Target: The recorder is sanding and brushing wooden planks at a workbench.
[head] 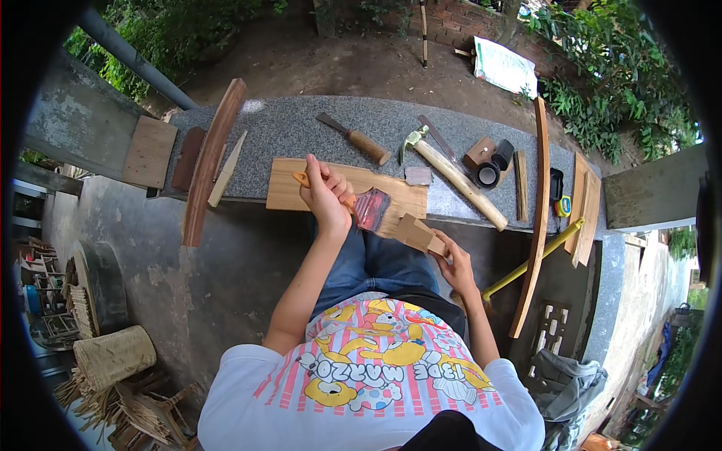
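Note:
My left hand (330,194) grips the orange handle of a wide paintbrush (372,211), whose bristles point to the right. In my right hand (454,262) is a small wooden block (418,232), held by its near end over my lap. The brush's bristle end is close to the block; I cannot tell whether they touch. Beyond both hands a flat wooden board (287,183) lies on the granite bench top (282,121), its near edge overhanging. A small grey piece (417,176) rests at the board's right end.
A claw hammer (457,180), a wood-handled chisel (361,141) and a black round container (487,175) lie on the bench. Long curved wooden pieces (214,163) (533,225) jut over its near edge left and right. A tape measure (563,206) sits at the right, near a yellow-handled tool (530,262).

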{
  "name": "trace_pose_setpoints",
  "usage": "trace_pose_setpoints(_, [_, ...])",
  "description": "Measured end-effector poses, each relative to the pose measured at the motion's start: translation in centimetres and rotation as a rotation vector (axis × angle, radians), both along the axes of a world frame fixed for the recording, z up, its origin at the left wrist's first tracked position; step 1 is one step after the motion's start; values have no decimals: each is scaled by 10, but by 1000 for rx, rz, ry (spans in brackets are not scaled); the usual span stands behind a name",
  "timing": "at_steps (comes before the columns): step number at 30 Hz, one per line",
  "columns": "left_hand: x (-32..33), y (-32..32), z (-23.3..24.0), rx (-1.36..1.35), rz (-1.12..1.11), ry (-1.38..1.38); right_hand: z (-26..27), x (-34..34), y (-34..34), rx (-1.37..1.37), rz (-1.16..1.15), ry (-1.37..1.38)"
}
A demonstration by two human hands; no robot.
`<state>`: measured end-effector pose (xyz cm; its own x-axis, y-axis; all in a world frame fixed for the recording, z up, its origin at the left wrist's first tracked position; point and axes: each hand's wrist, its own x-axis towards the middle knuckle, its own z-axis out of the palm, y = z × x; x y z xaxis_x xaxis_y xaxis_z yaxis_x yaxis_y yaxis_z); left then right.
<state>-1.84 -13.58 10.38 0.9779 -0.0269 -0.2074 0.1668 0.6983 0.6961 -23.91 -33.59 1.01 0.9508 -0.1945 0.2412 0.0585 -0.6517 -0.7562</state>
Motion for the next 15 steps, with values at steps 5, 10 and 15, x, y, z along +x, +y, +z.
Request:
trace_pose_setpoints(5, [12, 43, 11, 33, 178, -20, 36, -43, -29, 409, -291, -85])
trace_pose_setpoints(10, [3, 50, 39, -23, 210, -42, 107, -60, -45, 592, -518, -594])
trace_pose_setpoints(15, [-11, 34, 68, -244, -25, -202, 135, -20, -52, 890, -561, -724])
